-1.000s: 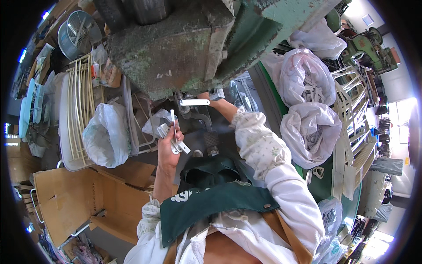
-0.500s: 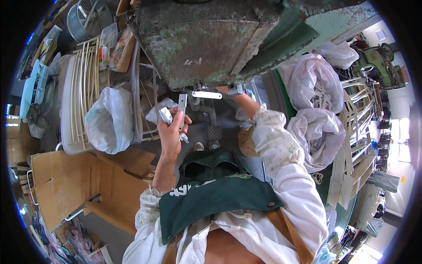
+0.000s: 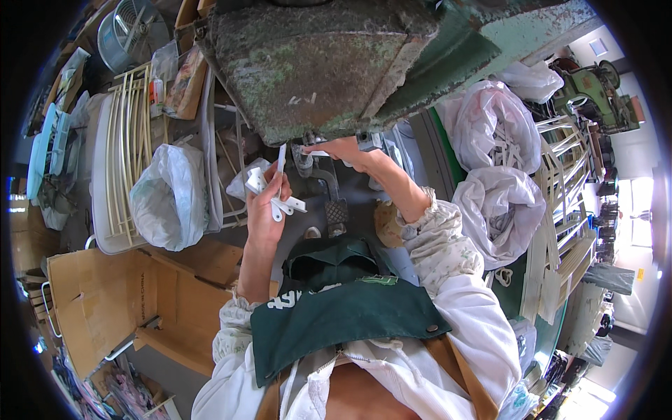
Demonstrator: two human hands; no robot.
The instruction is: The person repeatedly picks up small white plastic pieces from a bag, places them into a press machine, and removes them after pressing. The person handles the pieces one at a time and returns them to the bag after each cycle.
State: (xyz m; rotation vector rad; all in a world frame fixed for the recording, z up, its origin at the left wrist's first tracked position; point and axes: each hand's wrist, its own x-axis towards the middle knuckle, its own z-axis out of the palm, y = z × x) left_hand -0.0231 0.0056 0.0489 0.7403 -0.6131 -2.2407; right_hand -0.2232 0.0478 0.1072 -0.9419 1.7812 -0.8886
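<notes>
My left hand (image 3: 263, 218) is closed around several flat white strips (image 3: 285, 206) with rounded ends and small holes, fanned out at different angles. One of them stands nearly upright between thumb and fingers. To its right, my right hand (image 3: 344, 151) reaches in under the front of a worn green machine (image 3: 315, 77). Its fingers are closed over another white strip (image 3: 318, 153) at the machine's lower edge; part of that strip is hidden beneath the hand.
Below the machine is a foot pedal (image 3: 337, 213). A white sack (image 3: 170, 199) stands at left beside pale rods (image 3: 129, 161). Sacks of white strips (image 3: 498, 217) lie at right. An opened cardboard box (image 3: 105, 297) sits at lower left.
My right hand has come in from the right onto the strip at the machine. My left hand has turned its strips, which now fan out more, and has shifted slightly left.
</notes>
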